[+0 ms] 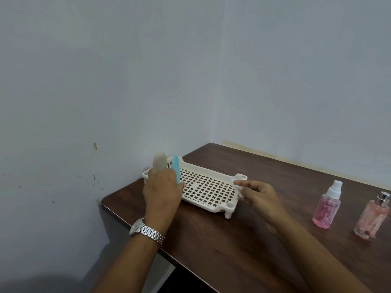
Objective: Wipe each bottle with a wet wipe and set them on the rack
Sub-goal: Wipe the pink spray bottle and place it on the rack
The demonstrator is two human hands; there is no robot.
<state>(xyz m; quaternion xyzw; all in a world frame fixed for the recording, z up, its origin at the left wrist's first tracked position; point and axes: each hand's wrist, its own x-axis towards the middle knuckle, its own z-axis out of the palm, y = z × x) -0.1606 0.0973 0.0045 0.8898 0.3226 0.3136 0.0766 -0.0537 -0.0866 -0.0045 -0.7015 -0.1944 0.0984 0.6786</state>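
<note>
A white perforated rack stands on the dark wooden table near its far left corner. My left hand is over the rack's left end, closed around a beige rounded bottle, with a light blue bottle standing right beside it. My right hand hovers at the rack's right end and pinches a small white wet wipe between fingers and thumb. A pink spray bottle and a peach perfume bottle stand upright on the table to the right.
Grey walls meet in a corner just behind the rack. The table's left edge runs diagonally under my left wrist, which wears a metal watch. Bare tabletop lies between the rack and the two bottles on the right.
</note>
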